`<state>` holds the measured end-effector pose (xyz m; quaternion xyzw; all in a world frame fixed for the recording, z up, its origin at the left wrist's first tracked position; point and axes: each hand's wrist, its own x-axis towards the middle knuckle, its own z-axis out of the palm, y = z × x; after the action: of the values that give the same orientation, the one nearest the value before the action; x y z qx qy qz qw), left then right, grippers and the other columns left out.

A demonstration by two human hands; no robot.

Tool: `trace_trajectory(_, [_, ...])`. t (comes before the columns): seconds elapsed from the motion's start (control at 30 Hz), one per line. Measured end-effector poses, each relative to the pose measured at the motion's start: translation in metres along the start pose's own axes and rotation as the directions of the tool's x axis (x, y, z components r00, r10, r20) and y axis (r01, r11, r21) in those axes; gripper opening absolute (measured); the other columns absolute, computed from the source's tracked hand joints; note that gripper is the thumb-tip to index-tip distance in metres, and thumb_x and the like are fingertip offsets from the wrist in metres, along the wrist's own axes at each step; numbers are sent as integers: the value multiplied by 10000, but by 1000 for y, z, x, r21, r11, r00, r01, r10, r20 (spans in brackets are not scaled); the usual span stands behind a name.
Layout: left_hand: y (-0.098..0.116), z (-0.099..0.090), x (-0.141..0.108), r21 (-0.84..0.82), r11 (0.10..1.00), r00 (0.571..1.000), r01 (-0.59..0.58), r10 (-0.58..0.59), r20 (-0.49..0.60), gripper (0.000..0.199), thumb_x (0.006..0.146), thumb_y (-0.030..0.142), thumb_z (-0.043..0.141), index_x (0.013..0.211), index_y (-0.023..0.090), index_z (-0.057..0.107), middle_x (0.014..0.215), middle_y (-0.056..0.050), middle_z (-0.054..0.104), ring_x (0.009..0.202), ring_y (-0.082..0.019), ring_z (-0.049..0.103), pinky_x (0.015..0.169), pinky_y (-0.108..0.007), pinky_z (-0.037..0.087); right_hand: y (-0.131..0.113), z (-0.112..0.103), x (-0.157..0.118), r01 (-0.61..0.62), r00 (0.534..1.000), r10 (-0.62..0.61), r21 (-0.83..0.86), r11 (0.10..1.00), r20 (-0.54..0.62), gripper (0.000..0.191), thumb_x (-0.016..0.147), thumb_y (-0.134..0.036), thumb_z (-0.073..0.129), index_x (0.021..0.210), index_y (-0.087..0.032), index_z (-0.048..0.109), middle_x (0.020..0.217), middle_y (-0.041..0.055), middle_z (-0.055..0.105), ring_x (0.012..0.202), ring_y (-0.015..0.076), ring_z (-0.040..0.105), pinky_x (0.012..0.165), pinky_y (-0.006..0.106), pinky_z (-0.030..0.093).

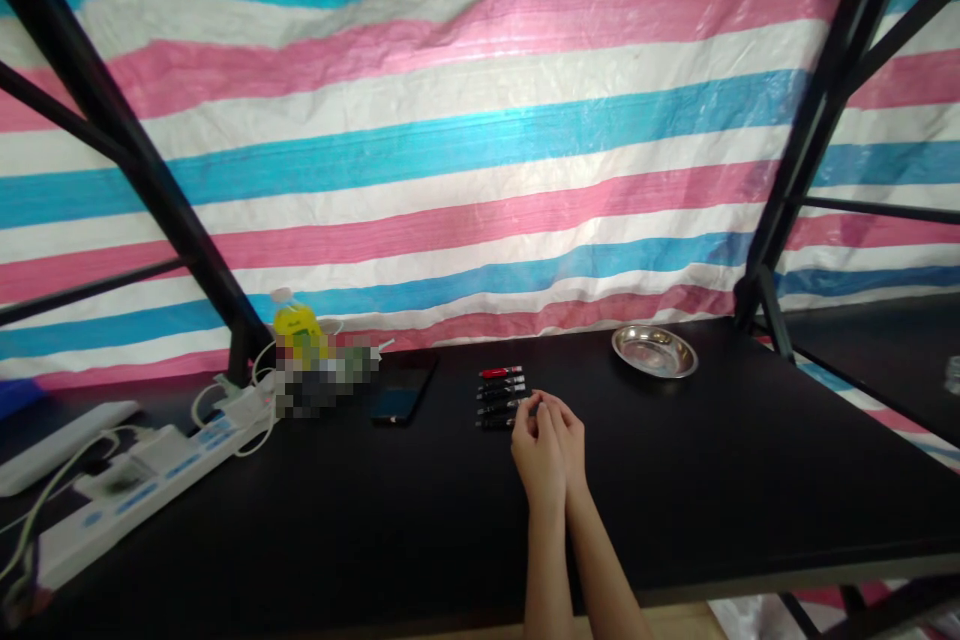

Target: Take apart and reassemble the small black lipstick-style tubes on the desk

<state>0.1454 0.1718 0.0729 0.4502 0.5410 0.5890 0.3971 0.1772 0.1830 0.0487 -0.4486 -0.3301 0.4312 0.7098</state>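
Note:
Both hands rest together near the middle of the black table (420, 520), pressed against each other. My left hand (541, 450) lies on the left with its fingers curled. Against its right side is my right hand (571, 435), its fingers bent in toward the left one. Whatever may be between the fingers is hidden. Just left of the fingertips lies a column of several pens, with a red pen (500, 373) at the far end and black pens (501, 394) below it. The right ends of the nearest pens are covered by my left hand.
A round metal dish (655, 352) sits at the back right. Left of the pens are a dark phone-like device (401, 392), a yellow-labelled bottle (298, 328) and a white power strip (135, 500) with cables. Black frame posts stand before a striped sheet (480, 140).

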Motion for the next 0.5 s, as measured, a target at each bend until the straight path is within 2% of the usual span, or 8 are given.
trace_trajectory(0.07, [-3,-3,1,35,999,999,29,-30,34,238,761,265,522,928,171,664,877,-121,712,841,-248,662,722,-321,501,2,-3,-1,-50,998,52,44,998,-42,317,652,-456,602,782,-170,638,613,37,645,547,183,604,501,282,476])
trace_trajectory(0.13, [-4,-10,2,42,999,998,22,-25,64,214,757,268,525,881,177,673,844,-111,713,807,-243,662,713,-319,496,2,-3,-2,-73,996,73,10,997,-55,279,650,-427,615,745,-166,640,602,38,645,544,185,600,505,283,472])
trace_trajectory(0.23, [-4,-22,5,-3,1000,999,7,-7,51,183,738,303,548,786,178,672,757,-84,698,722,-217,652,657,-293,482,1,0,-5,-22,999,15,-136,990,-51,241,679,-385,597,727,-157,659,623,52,661,588,194,609,553,288,477])
trace_trajectory(0.33, [-1,-30,7,-156,986,999,48,-50,-3,209,704,358,582,745,168,658,586,-21,615,549,-156,585,508,-242,421,1,5,-8,46,994,-65,-196,980,-93,223,685,-354,582,733,-156,674,715,69,685,678,200,623,621,286,478])
trace_trajectory(0.4, [2,-33,11,-296,950,995,94,-101,-7,249,673,388,608,756,157,653,478,42,496,428,-98,476,422,-209,337,1,6,-7,36,992,-54,-156,987,-117,200,654,-335,607,724,-158,668,675,49,663,624,173,600,558,261,455])
trace_trajectory(0.5, [4,-40,18,-485,846,969,222,-245,16,259,623,363,652,763,145,649,440,91,387,356,-43,344,374,-180,241,-2,-3,-2,-129,978,135,51,990,-156,179,620,-326,635,719,-178,620,446,-68,458,367,82,395,360,209,279])
